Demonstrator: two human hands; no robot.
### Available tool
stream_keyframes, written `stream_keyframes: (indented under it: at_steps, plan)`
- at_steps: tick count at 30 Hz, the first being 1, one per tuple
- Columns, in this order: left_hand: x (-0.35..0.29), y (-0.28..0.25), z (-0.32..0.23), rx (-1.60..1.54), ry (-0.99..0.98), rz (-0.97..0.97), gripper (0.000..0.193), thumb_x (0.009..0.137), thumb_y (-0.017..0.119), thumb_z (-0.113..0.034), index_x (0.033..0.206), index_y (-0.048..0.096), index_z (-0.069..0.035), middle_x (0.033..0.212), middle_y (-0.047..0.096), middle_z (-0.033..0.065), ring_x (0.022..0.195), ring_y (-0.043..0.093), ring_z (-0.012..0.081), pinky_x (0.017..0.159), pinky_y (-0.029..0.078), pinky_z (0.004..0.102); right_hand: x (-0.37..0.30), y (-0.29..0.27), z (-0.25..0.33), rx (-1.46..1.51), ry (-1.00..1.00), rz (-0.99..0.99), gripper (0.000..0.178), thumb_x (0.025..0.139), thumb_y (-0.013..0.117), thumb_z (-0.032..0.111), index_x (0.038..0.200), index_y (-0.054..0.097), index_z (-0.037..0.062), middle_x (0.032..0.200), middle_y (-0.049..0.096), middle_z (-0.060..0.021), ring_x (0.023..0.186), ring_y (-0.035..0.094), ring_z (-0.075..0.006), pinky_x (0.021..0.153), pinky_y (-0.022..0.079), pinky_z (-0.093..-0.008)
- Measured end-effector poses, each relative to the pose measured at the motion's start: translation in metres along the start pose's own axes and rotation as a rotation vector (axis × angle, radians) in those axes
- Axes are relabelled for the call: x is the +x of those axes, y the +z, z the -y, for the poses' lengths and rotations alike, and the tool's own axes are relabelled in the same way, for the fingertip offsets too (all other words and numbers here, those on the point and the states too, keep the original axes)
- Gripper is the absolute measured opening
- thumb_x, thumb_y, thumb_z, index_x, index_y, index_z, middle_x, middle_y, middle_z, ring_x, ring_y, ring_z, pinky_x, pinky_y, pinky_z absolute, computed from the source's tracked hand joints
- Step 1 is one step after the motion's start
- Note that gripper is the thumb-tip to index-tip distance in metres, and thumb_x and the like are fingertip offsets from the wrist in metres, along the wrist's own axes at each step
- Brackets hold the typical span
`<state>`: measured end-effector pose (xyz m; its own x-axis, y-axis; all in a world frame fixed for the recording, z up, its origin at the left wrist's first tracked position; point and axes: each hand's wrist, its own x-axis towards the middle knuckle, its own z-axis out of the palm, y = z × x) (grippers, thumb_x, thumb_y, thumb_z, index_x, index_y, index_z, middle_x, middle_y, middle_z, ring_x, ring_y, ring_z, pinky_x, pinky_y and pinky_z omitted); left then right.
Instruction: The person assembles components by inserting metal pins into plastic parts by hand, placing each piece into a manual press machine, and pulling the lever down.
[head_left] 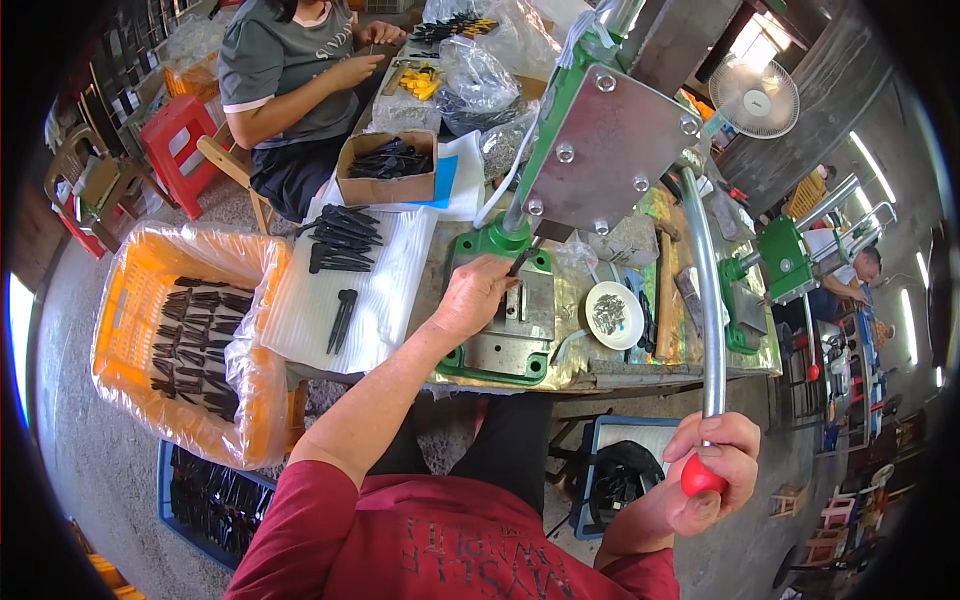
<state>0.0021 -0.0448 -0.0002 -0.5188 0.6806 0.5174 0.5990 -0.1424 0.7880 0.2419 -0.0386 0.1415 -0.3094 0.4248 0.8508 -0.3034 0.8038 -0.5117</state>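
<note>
My left hand [474,297] is closed at the bed of a green hand press [494,238], its fingertips pinching a slim black piece [521,261] under the press head. Most of that piece is hidden by the fingers and the head. My right hand [722,462] grips the lower end of the long metal lever [706,290], around its red ball knob [703,477]. Left of the press, a white foam sheet [392,290] bears a pile of black slender pieces [345,238] and a separate pair [342,320].
An orange crate [125,300] lined with plastic holds rows of black pieces. Right of the press stand a white bowl [591,318] of small metal parts and a hammer [666,295]. A cardboard box [390,190] sits behind the foam. A co-worker [290,90] sits at far left.
</note>
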Motion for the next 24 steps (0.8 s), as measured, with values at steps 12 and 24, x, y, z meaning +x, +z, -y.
stream_keyframes:
  at_steps: [12, 24]
  plan:
    - [0.005, 0.002, 0.008, -0.064, -0.107, 0.062, 0.016, 0.069, 0.054, 0.004, 0.084, 0.055, 0.001, 0.081, 0.054, 0.0156, 0.075, 0.054, 0.0313, 0.065, 0.044, 0.0337, -0.002, -0.003, -0.010, 0.077, -0.087, 0.095, 0.030, 0.081, 0.045, 0.032, 0.083, 0.046, 0.0023, 0.086, 0.044, -0.0163, 0.044, 0.042, -0.0132, 0.038, 0.031, -0.0224]
    - [0.006, 0.004, 0.015, -0.075, -0.033, 0.012, 0.007, 0.074, 0.054, 0.002, 0.081, 0.056, 0.002, 0.070, 0.051, 0.0080, 0.054, 0.052, 0.0138, 0.049, 0.044, 0.0247, -0.002, -0.004, -0.007, 0.139, -0.041, 0.037, 0.029, 0.078, 0.054, 0.030, 0.079, 0.050, 0.0015, 0.083, 0.048, -0.0179, 0.047, 0.048, -0.0162, 0.040, 0.040, -0.0251]
